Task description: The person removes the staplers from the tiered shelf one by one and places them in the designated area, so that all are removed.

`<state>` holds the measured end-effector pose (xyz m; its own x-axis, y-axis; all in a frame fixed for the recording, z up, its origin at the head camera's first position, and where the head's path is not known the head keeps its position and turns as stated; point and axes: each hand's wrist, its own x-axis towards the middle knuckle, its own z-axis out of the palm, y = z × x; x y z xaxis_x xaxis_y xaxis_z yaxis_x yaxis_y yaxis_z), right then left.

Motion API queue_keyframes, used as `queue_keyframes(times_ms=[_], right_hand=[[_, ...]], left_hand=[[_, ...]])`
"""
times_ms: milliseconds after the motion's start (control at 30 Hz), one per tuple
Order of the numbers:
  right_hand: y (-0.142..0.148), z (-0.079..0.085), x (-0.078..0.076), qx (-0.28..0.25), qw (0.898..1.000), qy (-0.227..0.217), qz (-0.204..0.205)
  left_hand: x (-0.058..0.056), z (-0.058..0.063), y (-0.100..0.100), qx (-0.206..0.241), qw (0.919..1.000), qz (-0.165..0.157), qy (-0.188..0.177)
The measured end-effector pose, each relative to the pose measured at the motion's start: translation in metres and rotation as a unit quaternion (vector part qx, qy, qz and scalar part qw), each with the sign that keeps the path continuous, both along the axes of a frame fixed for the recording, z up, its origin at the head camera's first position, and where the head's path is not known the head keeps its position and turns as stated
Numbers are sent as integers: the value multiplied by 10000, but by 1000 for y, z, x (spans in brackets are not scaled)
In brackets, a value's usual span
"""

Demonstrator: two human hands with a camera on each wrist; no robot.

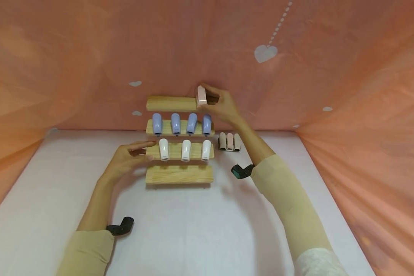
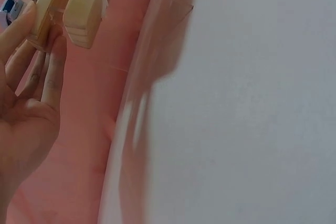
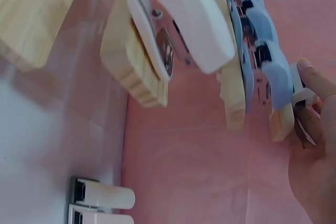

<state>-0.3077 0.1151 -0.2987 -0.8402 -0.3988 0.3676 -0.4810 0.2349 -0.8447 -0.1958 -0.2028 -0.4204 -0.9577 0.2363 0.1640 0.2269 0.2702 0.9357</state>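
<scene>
My right hand point(image 1: 224, 105) pinches a pale pink stapler point(image 1: 201, 95) at the right end of the top wooden shelf point(image 1: 172, 103). My left hand point(image 1: 125, 159) grips the left end of the third shelf point(image 1: 174, 151), thumb and fingers on either side of the wood, as the left wrist view also shows. Three white staplers point(image 1: 186, 150) stand spaced along that shelf. Above them, a row of several lavender-blue staplers point(image 1: 175, 123) fills the second shelf point(image 1: 166, 128). In the right wrist view, the held stapler is partly hidden behind the blue ones.
The bottom shelf point(image 1: 179, 174) holds nothing. On the white table point(image 1: 183, 230), three pale pink and beige staplers point(image 1: 230, 142) stand side by side right of the rack. A pinkish-orange cloth point(image 1: 89, 57) with white hearts hangs behind and at both sides.
</scene>
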Motion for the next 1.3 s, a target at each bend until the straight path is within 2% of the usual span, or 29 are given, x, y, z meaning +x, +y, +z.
queue_keyframes(times_ms=[200,367,567,667,833,1067,1300], right_hand=[[14,-2,3,244,9996,61,-150],[24,-2,4,343,9987,45,-365],[33,-2,5,420,9987,69,-298],[40,-2,6,499,9980,115,-371],[54,-4,6,360,9984,163,-406],[74,-10,9,363,9983,-56,-453],[92,-22,13,271,9979,-263,-525]], left_hand=[[3,-1,1,45,9999,12,-121],[1,-3,-2,-53,10000,10,8],[1,-6,-2,3,10000,54,70],[1,-6,-1,56,9999,-46,132],[0,-4,1,66,9999,-54,121],[1,-3,0,13,10000,8,23],[2,0,-2,-4,10000,25,90]])
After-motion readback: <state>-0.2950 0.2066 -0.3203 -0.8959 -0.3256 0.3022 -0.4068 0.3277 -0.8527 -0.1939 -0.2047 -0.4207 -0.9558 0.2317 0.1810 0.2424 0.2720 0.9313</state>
